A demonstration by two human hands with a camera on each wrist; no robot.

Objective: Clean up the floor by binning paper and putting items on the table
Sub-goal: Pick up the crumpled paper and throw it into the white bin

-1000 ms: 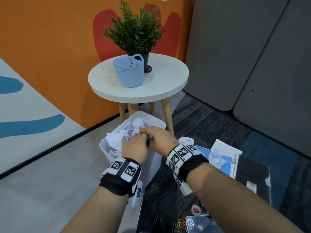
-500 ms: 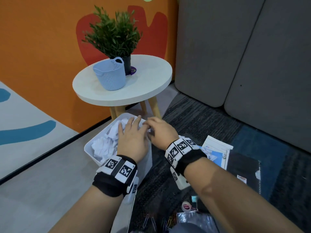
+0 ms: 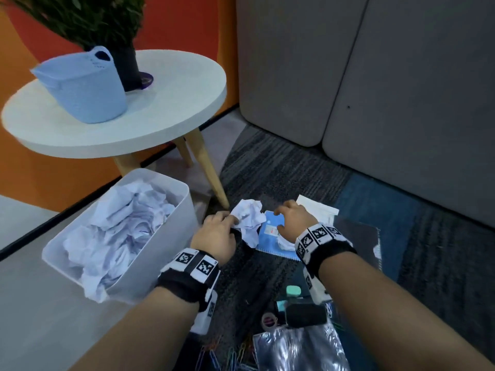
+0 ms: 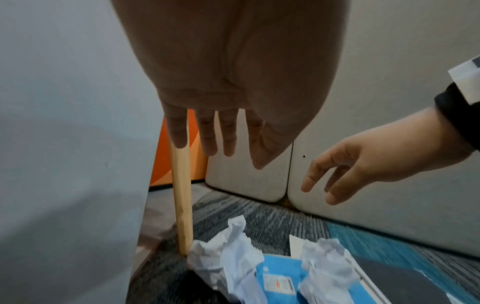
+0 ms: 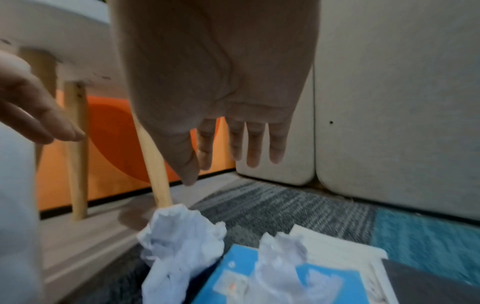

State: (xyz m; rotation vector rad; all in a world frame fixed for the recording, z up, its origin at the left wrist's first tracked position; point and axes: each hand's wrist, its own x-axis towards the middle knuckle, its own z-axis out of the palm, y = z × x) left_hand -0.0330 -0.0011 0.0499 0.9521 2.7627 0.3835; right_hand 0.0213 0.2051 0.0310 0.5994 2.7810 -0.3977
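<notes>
Bottom of the head view is a mess of small stuff on the carpet: coloured paper clips, a shiny plastic pouch, a tape roll and a teal eraser-looking thing.

Mid-frame, both hands hang over the floor. The left hand has its fingers straight and slightly apart, holding nothing; from the head view its fingertips look right at the edge of a crumpled paper ball, but the wrist views show the hand above it, so can't tell if it's touching. The right hand is loose too, fingers spread and hovering over a blue notebook with a second paper wad lying on it. A white pad and a dark notebook sit just right of that.

Left-centre, the white bin is stuffed with crumpled paper.

Upper left, the round white counter carries a light blue basket and a potted plant. Grey panels fill the upper right.
</notes>
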